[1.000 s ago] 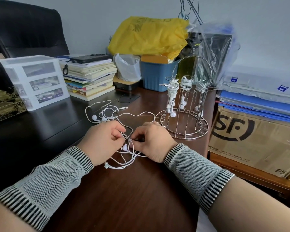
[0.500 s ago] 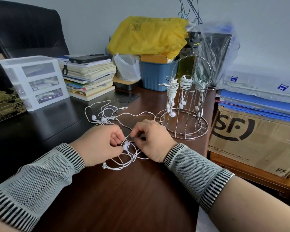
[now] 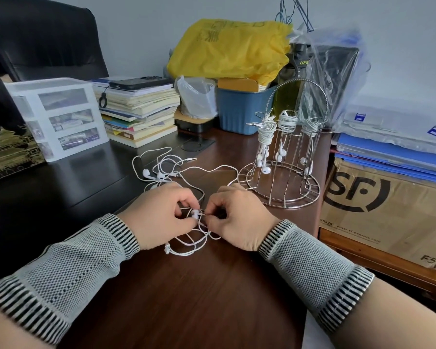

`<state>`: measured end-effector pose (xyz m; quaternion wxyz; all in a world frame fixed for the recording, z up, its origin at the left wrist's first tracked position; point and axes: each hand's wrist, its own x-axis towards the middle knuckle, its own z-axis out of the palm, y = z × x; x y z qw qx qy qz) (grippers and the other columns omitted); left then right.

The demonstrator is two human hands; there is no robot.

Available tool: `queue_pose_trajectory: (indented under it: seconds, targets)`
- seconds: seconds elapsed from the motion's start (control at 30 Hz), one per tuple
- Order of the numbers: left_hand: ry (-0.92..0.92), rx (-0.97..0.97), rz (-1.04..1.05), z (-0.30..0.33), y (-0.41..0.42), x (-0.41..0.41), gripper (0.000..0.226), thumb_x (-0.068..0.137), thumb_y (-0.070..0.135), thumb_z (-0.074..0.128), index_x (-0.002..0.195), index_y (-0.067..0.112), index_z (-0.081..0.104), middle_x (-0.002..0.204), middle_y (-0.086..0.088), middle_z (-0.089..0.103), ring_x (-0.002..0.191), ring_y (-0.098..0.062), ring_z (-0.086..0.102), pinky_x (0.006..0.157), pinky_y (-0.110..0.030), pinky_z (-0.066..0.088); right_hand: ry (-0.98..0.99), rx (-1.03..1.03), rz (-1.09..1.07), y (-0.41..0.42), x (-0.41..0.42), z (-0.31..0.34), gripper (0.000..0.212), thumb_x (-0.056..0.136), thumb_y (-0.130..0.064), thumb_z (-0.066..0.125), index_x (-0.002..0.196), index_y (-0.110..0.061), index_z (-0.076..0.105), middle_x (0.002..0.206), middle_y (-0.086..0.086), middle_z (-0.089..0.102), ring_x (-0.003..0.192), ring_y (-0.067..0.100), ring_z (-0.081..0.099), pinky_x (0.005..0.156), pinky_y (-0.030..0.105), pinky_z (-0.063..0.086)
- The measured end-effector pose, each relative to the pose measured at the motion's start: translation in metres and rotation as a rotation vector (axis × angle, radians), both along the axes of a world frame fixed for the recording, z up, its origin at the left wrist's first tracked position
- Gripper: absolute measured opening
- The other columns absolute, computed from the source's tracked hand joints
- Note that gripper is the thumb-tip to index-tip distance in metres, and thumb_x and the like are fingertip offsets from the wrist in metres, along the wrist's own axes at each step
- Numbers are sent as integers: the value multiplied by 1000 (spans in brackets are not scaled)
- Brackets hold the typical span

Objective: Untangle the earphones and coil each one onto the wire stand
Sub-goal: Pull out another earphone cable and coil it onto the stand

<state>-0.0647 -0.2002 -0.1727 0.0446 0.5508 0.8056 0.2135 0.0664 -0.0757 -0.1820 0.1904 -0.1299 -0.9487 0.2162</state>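
A tangle of white earphones [image 3: 166, 170] lies on the dark wooden desk [image 3: 181, 298], its cords running toward me and looping between my hands. My left hand [image 3: 159, 215] and my right hand [image 3: 239, 217] sit knuckle to knuckle, both pinching the cord around a white earbud [image 3: 194, 214] in the gap between them. More cord loops [image 3: 186, 245] lie under my wrists. The wire stand [image 3: 282, 177] is just beyond my right hand, with three earphones [image 3: 287, 122] coiled round its upper prongs and their buds hanging down.
A white drawer unit [image 3: 58, 114] and a stack of books [image 3: 139, 114] with a phone on top stand at the back left. A blue bin [image 3: 239, 109] under a yellow bag sits behind the stand. Cardboard box [image 3: 388, 212] and blue folders are at the right.
Both hands have drawn slightly toward me and closed in on the earbud; the cord loops under the wrists shifted a little. The stand and far tangle stayed put.
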Motion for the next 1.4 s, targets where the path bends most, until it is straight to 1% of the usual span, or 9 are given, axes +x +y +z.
queue_pose_trajectory:
  seconds: [0.1, 0.23, 0.47, 0.6, 0.87, 1.0, 1.13, 1.23, 1.4]
  targets:
    - [66, 0, -15, 2, 0, 2, 17, 78, 35, 71, 77, 41, 56, 92, 17, 55, 82, 1, 56, 67, -13, 36, 53, -118, 0, 3, 2, 1, 7, 83, -18, 68, 77, -18, 71, 74, -16, 51, 73, 0, 48, 74, 5, 32]
    - [102, 7, -32, 3, -1, 5, 25, 78, 32, 72, 67, 40, 52, 82, 15, 59, 82, -1, 56, 67, -12, 36, 73, -214, 0, 5, 1, 1, 6, 82, -17, 70, 78, -20, 73, 76, -15, 55, 73, 3, 55, 76, 20, 46]
    - [69, 64, -49, 2, 0, 8, 15, 80, 35, 73, 76, 42, 61, 82, 19, 57, 79, 5, 54, 66, -5, 34, 100, -312, -20, 6, 7, 2, 9, 83, -14, 70, 76, -20, 72, 75, -13, 59, 69, 4, 56, 71, 17, 46]
    - [74, 220, -38, 4, 3, 11, 9, 79, 27, 75, 82, 35, 71, 78, 21, 57, 78, -1, 56, 68, -11, 41, 200, -498, -36, 8, 16, 4, 20, 84, -10, 70, 69, -23, 69, 71, -4, 65, 65, 15, 57, 67, 29, 50]
    - [56, 269, -14, 1, 5, 18, 16, 80, 27, 75, 95, 31, 74, 70, 18, 60, 75, 4, 58, 68, -6, 41, 99, -200, -67, 4, 28, -1, 9, 79, -25, 74, 70, -24, 72, 76, -8, 60, 84, 7, 53, 81, 23, 42]
    - [7, 287, 8, 1, 6, 23, 15, 79, 31, 75, 93, 32, 74, 78, 17, 68, 77, 3, 62, 71, -11, 49, 56, -161, -51, 1, 29, 2, 10, 80, -33, 74, 72, -27, 73, 77, -3, 61, 85, 9, 50, 80, 18, 38]
    - [4, 224, -10, 1, 7, 28, 15, 80, 38, 72, 94, 32, 72, 72, 23, 61, 78, 4, 62, 67, -5, 43, 9, -72, -12, -1, 29, 2, 12, 81, -35, 74, 78, -24, 76, 75, -3, 57, 81, 9, 43, 75, 16, 30]
    - [14, 181, -8, 2, 7, 27, 18, 83, 38, 70, 99, 32, 71, 76, 23, 60, 82, 3, 62, 74, -14, 50, 12, -75, 3, 0, 30, 3, 18, 77, -40, 76, 80, -22, 77, 74, -8, 53, 80, 6, 43, 76, 11, 31]
    - [13, 172, 1, 2, 7, 26, 19, 87, 36, 67, 105, 31, 70, 92, 16, 71, 86, 1, 63, 79, -15, 49, 46, 53, -22, 1, 28, -5, 10, 84, -26, 69, 78, -19, 75, 74, -5, 57, 76, 8, 45, 76, 13, 27]
